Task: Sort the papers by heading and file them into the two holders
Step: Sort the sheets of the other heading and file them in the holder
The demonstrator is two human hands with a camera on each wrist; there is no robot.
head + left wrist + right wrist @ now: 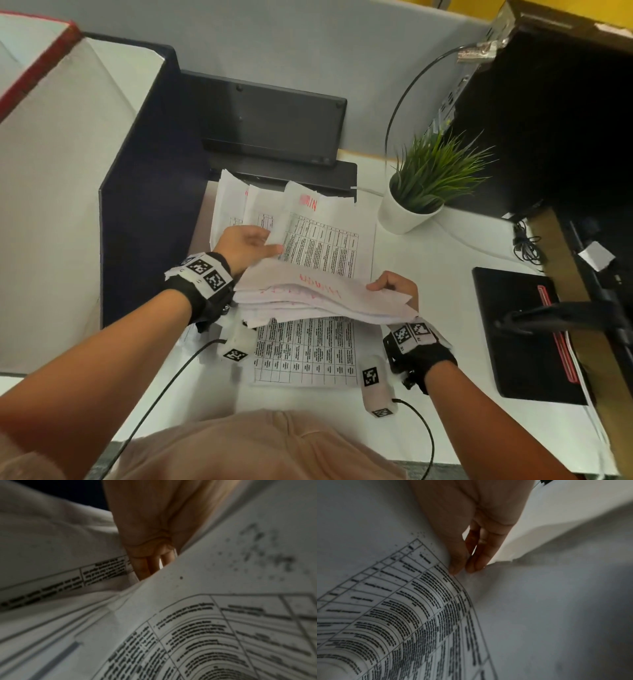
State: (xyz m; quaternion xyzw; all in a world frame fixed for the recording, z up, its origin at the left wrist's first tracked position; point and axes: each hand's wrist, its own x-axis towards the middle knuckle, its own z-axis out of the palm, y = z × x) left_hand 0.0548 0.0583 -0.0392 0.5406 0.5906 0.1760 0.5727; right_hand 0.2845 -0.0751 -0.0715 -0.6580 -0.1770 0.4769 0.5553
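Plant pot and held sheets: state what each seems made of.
Plant pot: probably glazed ceramic or plastic. The wall is smooth and evenly white, which does not settle it. Held sheets: thin matte paper. They sag, curl and crease, and carry printed tables and red headings.

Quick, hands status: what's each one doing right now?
Left hand: open, straight fingers resting among the fanned sheets.
Right hand: holding the paper stack, pinched at its edge.
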